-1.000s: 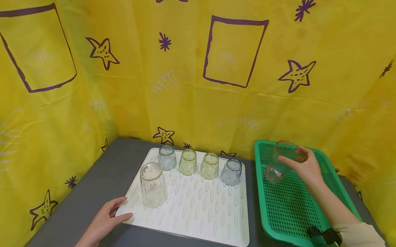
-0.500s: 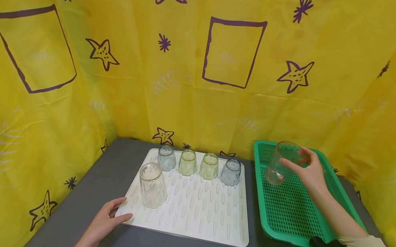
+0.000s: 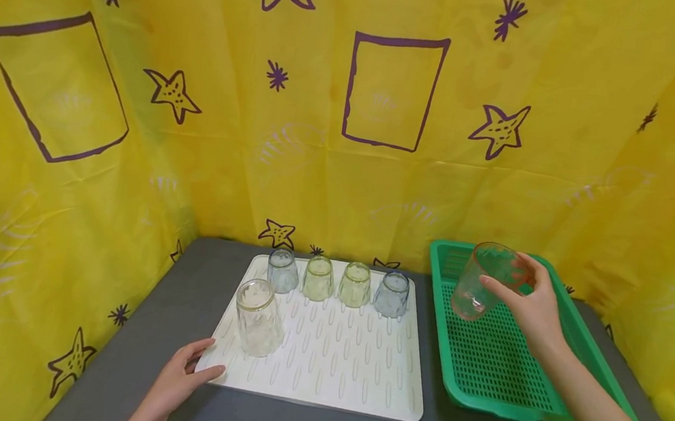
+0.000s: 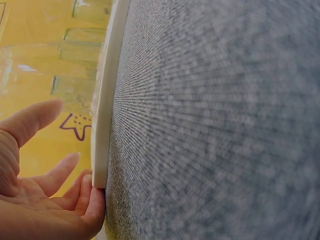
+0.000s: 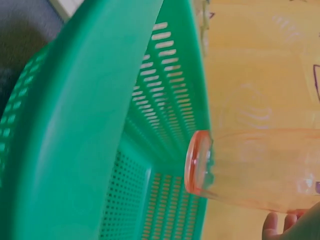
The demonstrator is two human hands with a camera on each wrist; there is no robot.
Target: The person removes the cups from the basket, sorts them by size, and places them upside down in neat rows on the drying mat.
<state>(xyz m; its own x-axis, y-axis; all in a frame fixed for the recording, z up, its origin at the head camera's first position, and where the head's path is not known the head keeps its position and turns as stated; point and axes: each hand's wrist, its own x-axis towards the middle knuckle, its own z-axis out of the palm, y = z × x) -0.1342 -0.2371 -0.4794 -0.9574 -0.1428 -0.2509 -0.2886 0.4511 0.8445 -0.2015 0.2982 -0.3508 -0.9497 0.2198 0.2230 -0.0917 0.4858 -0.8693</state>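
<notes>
My right hand [image 3: 536, 301] grips a tall, clear pinkish glass [image 3: 488, 281] by its upper part, thumb in front and fingers round the far side. The glass leans, open rim up, above the far part of a green basket [image 3: 447, 359]. In the right wrist view its thick pink base [image 5: 196, 162] points toward the basket's inside. My left hand [image 3: 174, 377] rests at the front left corner of a white ridged drying tray [image 3: 333, 368]. Seen from the left wrist, the lower fingers [image 4: 95, 207] touch the tray's corner while the thumb stands apart.
A tall clear glass [image 3: 260, 319] stands at the tray's left. Along its back edge are a bluish glass [image 3: 283, 273], two yellow-green glasses [image 3: 319, 280] and another blue glass [image 3: 392, 296]. A yellow patterned curtain [image 3: 315, 187] hangs behind the grey table [image 3: 146, 327].
My right hand has drawn the pinkish glass slightly toward me and to the right, over the basket. The left hand stays at the tray corner. The head view has shifted slightly.
</notes>
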